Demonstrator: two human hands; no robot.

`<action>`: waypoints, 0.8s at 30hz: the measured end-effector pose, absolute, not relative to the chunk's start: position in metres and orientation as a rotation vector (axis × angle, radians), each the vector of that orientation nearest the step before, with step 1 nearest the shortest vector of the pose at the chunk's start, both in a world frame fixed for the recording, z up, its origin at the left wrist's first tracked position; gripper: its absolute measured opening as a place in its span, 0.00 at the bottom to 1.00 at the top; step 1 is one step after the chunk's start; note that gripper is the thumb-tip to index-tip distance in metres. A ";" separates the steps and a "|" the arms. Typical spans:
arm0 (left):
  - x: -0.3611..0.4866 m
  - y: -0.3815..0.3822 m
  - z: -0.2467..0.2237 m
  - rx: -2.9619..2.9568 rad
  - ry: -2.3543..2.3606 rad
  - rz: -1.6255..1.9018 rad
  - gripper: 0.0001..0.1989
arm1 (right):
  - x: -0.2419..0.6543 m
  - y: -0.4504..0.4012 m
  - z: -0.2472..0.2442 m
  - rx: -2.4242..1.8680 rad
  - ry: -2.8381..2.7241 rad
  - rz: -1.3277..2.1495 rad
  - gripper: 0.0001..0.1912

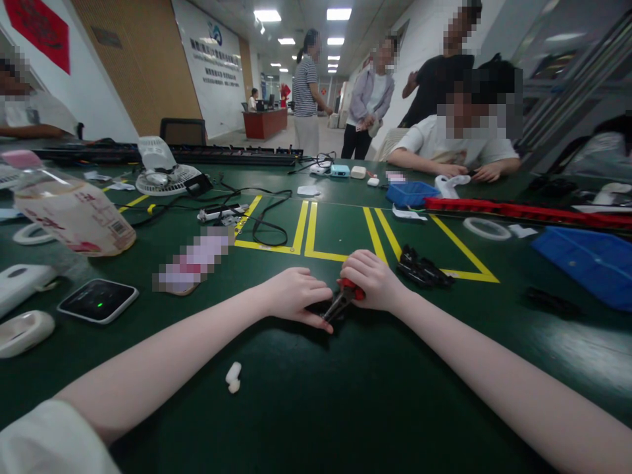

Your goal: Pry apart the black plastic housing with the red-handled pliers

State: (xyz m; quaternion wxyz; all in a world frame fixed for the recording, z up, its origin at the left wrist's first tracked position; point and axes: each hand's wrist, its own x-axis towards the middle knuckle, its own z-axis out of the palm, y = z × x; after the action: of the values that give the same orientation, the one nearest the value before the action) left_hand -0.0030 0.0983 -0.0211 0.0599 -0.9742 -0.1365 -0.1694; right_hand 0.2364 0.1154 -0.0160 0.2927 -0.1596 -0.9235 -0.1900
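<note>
My right hand [368,280] is wrapped round the red handles of a pair of pliers [340,304], whose dark jaws point down and left toward my left fingers. My left hand [299,296] is closed on a small black part [320,307], mostly hidden by the fingers, at the jaws of the pliers. Just right of my right hand, a pile of black parts [423,268] lies on the green table [276,408]. Two small white pieces [234,377] rest on the table nearer to me, left of centre.
Left are a bottle [74,210], a phone [195,263], a square device [99,301], a fan [165,172] and cables. Right are blue trays [587,263], a tape roll [486,228] and a red strip [523,214]. A person sits across the table; others stand behind.
</note>
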 end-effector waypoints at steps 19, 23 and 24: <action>-0.005 0.099 -0.022 -2.937 -0.575 -0.554 0.23 | 0.237 0.112 -0.016 -0.350 -2.477 -0.518 0.04; -0.006 0.098 -0.021 -2.921 -0.688 -0.682 0.23 | 0.238 0.112 -0.015 -0.346 -2.485 -0.509 0.04; -0.006 0.098 -0.021 -2.922 -0.703 -0.709 0.23 | 0.238 0.112 -0.015 -0.348 -2.484 -0.506 0.04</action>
State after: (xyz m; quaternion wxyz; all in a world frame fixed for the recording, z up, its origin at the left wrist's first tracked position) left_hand -0.0064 0.0982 -0.0209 0.0266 -0.9460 -0.2277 -0.2294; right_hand 0.2381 0.1124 -0.0151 0.2873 -0.1304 -0.9298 -0.1896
